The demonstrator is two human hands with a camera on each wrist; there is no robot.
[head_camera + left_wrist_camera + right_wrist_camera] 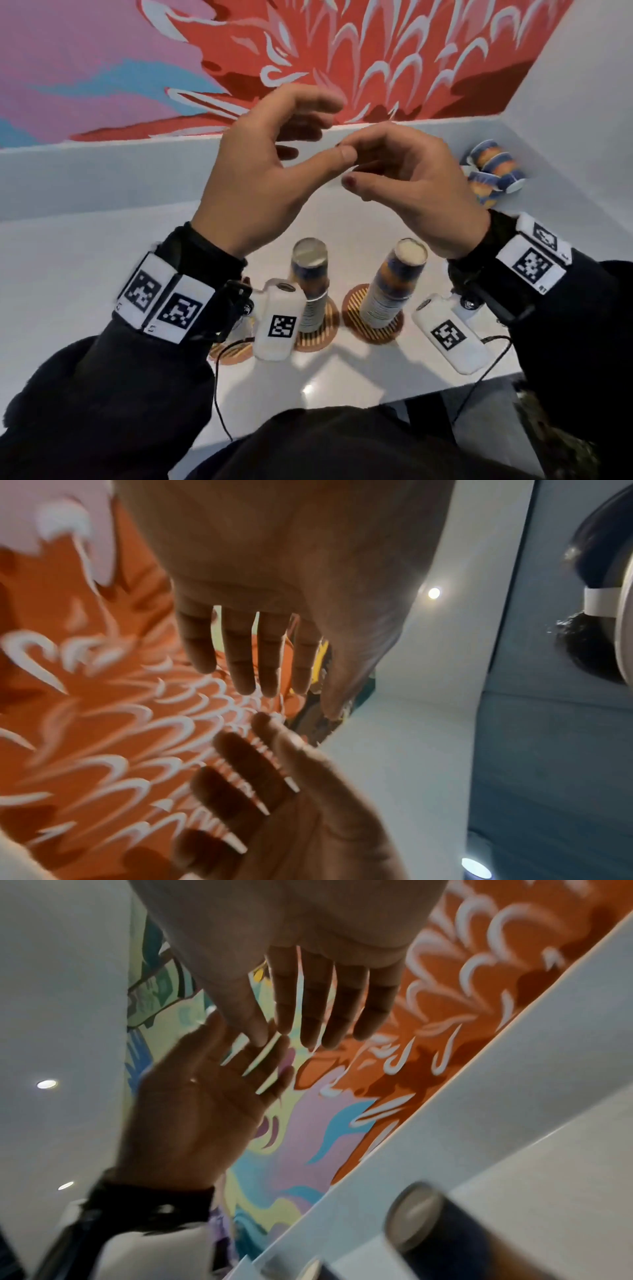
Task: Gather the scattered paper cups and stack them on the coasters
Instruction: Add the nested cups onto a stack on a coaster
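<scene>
step: between pickups | left hand (260, 171), right hand (407, 181) raised, fingers loosely apart, empty | next: reach loose cups (493, 171), stack on coasters (373, 325)

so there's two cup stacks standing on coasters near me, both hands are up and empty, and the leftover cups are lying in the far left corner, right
Almost. The leftover cups lie in the far right corner, not the left; the head view shows them beyond the right hand. The rest holds: two stacks stand on coasters, and the left hand and the right are raised and empty.
</scene>
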